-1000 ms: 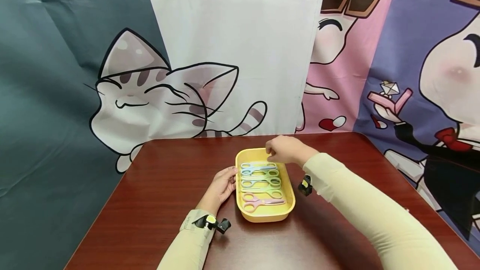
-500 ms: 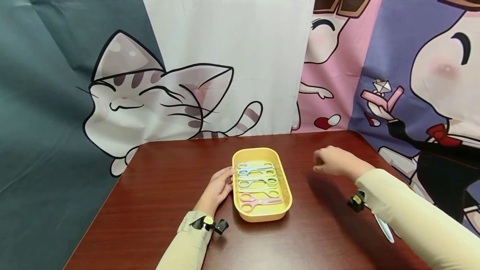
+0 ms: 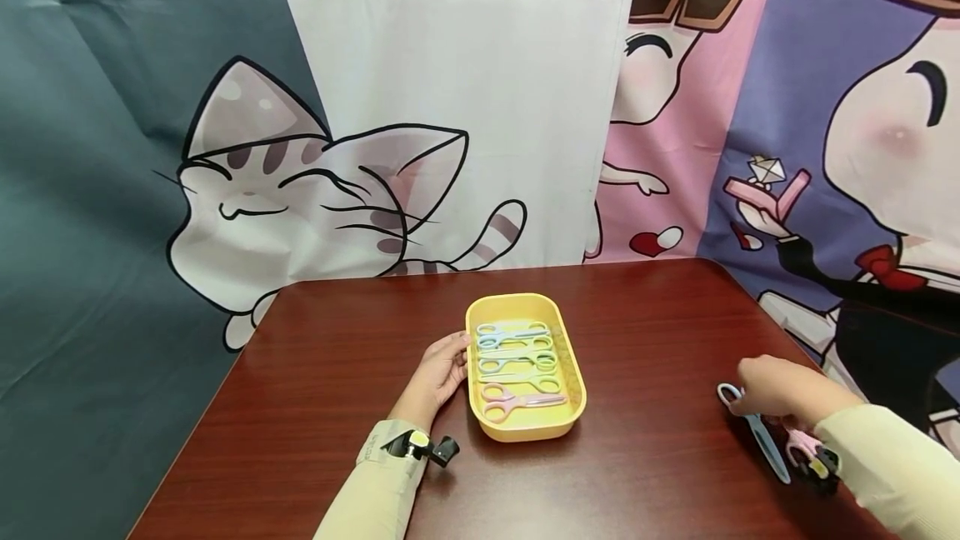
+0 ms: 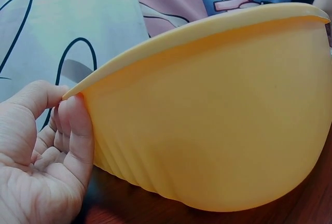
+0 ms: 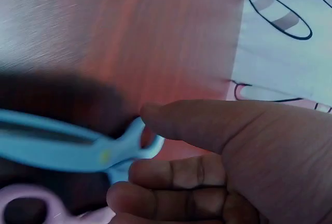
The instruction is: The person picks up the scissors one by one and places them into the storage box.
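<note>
My left hand (image 3: 440, 369) pinches the left rim of a yellow plastic tray (image 3: 528, 431), thumb above and fingers below, as the left wrist view shows up close. Inside lie several scissors in a column: blue and green pairs, with pink scissors (image 3: 516, 403) nearest me. At the right of the table my right hand (image 3: 783, 390) is over loose blue scissors (image 3: 769, 452). In the right wrist view its thumb overlaps their handle, and the fingers are bent and apart from the thumb. Pink scissors (image 3: 802, 445) lie beside them, partly hidden by the hand and wrist.
The dark red wooden table (image 3: 360, 357) carries the tray near its middle. A printed cloth backdrop (image 3: 540, 107) with cartoon figures hangs behind the far edge. Black wrist mounts sit on both sleeves.
My right hand has moved from above the tray's far right corner to the loose scissors at the right. The left hand has stayed on the tray rim.
</note>
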`<state>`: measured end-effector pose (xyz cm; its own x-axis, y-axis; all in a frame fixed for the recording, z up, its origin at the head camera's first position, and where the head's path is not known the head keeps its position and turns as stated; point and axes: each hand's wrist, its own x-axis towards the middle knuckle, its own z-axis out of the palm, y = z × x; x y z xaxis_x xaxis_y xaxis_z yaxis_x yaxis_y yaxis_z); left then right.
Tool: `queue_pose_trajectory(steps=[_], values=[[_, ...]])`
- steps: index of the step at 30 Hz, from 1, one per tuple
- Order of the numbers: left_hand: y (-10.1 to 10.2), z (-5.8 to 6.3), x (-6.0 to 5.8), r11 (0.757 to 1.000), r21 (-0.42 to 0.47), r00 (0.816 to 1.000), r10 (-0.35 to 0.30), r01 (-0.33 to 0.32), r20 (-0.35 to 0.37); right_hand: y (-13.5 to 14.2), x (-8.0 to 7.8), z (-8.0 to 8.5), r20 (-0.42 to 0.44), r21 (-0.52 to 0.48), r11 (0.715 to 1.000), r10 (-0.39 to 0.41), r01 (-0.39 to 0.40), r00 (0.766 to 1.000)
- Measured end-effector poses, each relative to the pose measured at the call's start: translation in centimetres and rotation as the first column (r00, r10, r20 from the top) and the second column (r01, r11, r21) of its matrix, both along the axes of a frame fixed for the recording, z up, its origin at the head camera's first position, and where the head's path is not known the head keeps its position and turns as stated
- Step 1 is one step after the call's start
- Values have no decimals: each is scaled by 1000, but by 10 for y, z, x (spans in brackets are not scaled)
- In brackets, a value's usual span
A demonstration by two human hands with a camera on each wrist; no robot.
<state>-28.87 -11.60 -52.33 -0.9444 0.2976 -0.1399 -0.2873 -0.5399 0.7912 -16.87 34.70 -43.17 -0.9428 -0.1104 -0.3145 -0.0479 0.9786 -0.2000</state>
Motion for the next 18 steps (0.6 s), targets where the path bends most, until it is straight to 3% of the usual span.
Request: queue_pose_trajectory(steps=[6,18], values=[[-2,0,0,1000,5,1000,5,-5,-8,10,11,-9,41,-38,998,-47,49,998],[-1,1,1,1000,-14,1000,-18,18,-7,16,12,-17,38,-85,992,-88,91,995]])
